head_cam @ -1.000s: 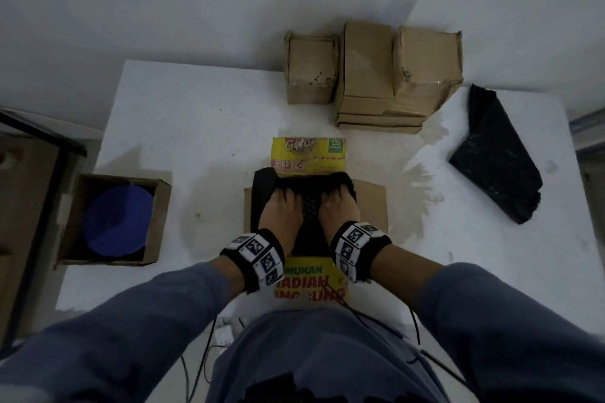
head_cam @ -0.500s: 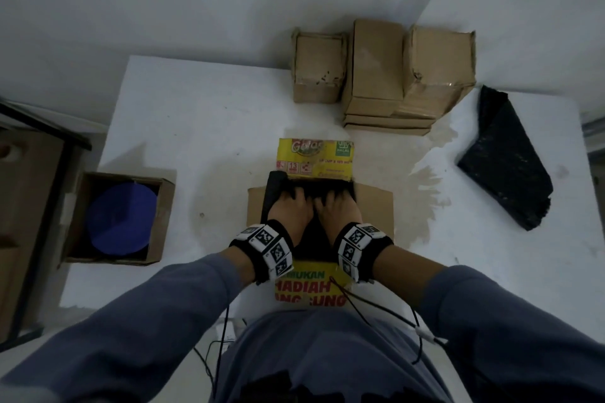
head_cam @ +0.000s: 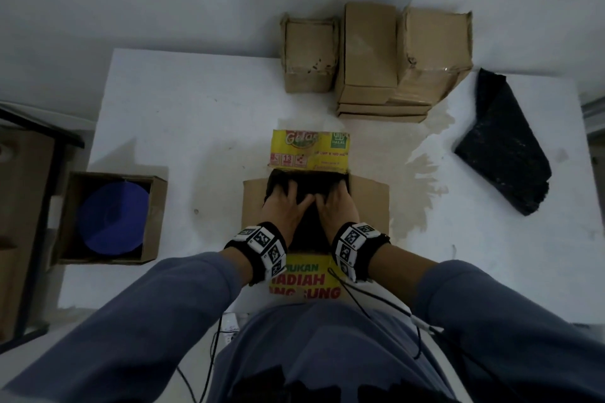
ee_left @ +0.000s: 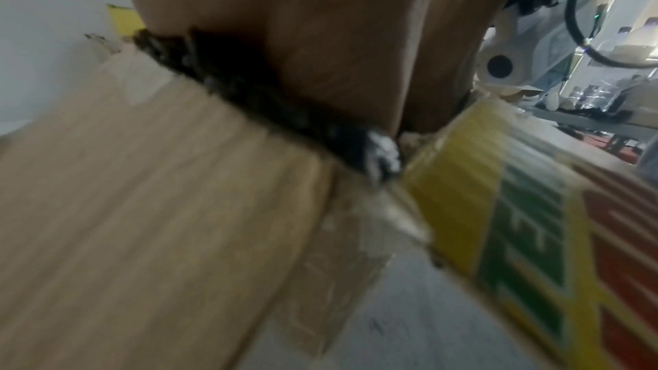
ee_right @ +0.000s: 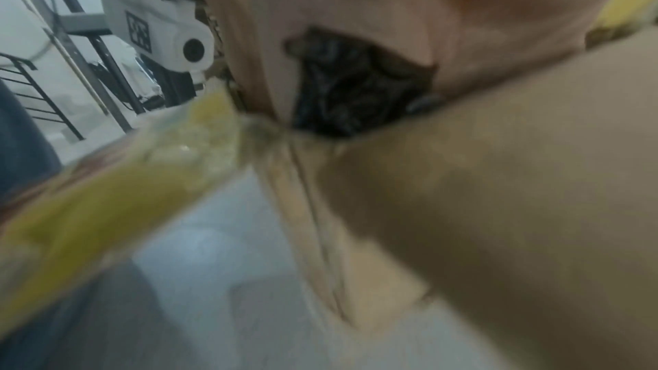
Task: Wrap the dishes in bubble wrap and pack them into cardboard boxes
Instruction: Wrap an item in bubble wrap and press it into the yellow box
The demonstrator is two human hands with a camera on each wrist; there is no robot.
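An open cardboard box [head_cam: 253, 206] with yellow printed flaps [head_cam: 309, 150] stands at the near middle of the white table. A dish bundle in black bubble wrap [head_cam: 307, 185] sits in its opening. My left hand [head_cam: 284, 203] and right hand [head_cam: 335, 203] lie side by side on top of the bundle, fingers spread and pressing it down. In the left wrist view the left hand [ee_left: 320, 38] rests on the bundle's dark edge [ee_left: 270, 111] beside the brown flap [ee_left: 142, 179]. In the right wrist view the right hand [ee_right: 427, 10] covers the wrap [ee_right: 349, 89]. The dish itself is hidden.
At the left, off the table's edge, an open box [head_cam: 157, 216] holds a blue plate [head_cam: 111, 217]. Several closed cardboard boxes [head_cam: 370, 52] are stacked at the back by the wall. A folded sheet of black bubble wrap [head_cam: 504, 147] lies at the right. Cables hang near my lap.
The black bundle has sunk lower into the box. Both hands have slid forward over it and their fingers have spread out flat.
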